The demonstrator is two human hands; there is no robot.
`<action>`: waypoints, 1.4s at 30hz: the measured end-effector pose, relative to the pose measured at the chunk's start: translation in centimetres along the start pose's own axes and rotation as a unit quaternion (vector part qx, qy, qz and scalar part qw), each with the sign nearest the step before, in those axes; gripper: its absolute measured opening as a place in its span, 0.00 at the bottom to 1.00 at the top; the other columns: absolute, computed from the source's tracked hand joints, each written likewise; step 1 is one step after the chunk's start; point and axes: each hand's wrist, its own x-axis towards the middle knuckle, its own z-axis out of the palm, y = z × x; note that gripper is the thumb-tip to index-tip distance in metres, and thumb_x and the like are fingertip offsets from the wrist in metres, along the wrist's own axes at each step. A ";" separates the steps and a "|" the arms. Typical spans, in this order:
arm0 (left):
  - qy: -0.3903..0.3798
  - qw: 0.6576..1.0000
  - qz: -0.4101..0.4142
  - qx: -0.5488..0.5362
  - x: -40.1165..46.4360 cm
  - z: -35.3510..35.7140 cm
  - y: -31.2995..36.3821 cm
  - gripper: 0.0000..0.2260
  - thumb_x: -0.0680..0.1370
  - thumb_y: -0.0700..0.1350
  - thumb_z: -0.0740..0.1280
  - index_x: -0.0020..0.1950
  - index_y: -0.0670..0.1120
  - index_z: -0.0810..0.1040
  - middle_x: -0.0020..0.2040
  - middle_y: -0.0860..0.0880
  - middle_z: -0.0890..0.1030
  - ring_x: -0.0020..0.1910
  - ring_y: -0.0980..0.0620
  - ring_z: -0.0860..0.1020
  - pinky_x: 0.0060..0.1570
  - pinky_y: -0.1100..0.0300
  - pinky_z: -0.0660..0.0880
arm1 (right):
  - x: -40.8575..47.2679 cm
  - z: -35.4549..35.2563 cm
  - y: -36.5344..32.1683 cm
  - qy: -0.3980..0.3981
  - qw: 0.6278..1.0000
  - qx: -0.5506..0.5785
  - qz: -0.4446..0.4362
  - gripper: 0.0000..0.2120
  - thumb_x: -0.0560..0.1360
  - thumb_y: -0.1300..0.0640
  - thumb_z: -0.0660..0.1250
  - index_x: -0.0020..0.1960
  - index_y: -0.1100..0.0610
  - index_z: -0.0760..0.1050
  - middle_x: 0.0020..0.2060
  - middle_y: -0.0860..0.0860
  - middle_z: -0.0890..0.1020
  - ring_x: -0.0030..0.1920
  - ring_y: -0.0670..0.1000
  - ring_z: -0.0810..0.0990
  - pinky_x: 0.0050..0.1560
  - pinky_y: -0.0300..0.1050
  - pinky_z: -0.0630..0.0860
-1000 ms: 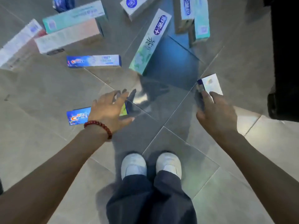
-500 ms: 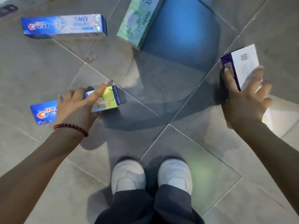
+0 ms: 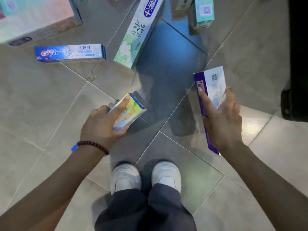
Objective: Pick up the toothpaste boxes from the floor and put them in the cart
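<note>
Well, the picking-up step is what's in hand, with a box in each hand and plenty left on the tiles. Over on the left a blue box lies flat on the floor, and just beside it a long green box points away, with more boxes near the top edge. The left hand grips a yellow-ended box, forefinger laid along its top and thumb curled underneath; it looks lifted off the tiles. The right hand holds a purple-and-white box tilted up, thumb pressed on the purple side, fingers spread across the white face. A dark shape at the right edge may be the cart, though I can't tell for sure. Next, I'd judge, both boxes need carrying over and dropping in.
</note>
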 end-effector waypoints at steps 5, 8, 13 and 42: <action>0.036 0.999 0.000 -0.006 -2.6 -6.3 4.1 0.34 0.66 0.62 0.58 0.73 0.62 0.58 0.39 0.44 0.74 0.37 0.40 0.74 0.38 0.51 0.75 | -3.5 -7.2 -2.8 -0.002 1.000 0.018 -0.018 0.41 0.76 0.59 0.65 0.72 0.35 0.41 0.73 0.62 0.55 0.53 0.63 0.69 0.47 0.55 0.75; 0.050 0.997 0.000 -0.052 -4.1 -11.7 5.8 0.34 0.65 0.62 0.59 0.72 0.62 0.59 0.39 0.43 0.75 0.38 0.39 0.76 0.40 0.50 0.76 | -5.4 -12.4 -3.9 -0.007 0.999 0.030 -0.033 0.38 0.77 0.52 0.64 0.74 0.38 0.40 0.75 0.59 0.51 0.60 0.61 0.68 0.52 0.52 0.74; 0.067 0.990 -0.029 -0.118 -7.1 -22.4 9.1 0.39 0.68 0.59 0.66 0.72 0.61 0.46 0.48 0.43 0.77 0.48 0.40 0.76 0.47 0.52 0.73 | -8.2 -22.5 -6.4 0.023 0.992 0.112 -0.060 0.40 0.76 0.47 0.65 0.72 0.36 0.37 0.76 0.55 0.51 0.68 0.59 0.65 0.57 0.53 0.74; 0.435 0.713 0.120 -0.537 -41.6 -83.1 18.9 0.30 0.72 0.33 0.70 0.67 0.58 0.67 0.34 0.55 0.82 0.32 0.61 0.77 0.32 0.66 0.76 | -31.9 -82.3 -30.3 0.167 0.736 0.519 -0.400 0.30 0.64 0.40 0.69 0.62 0.27 0.61 0.60 0.46 0.78 0.50 0.41 0.78 0.48 0.36 0.76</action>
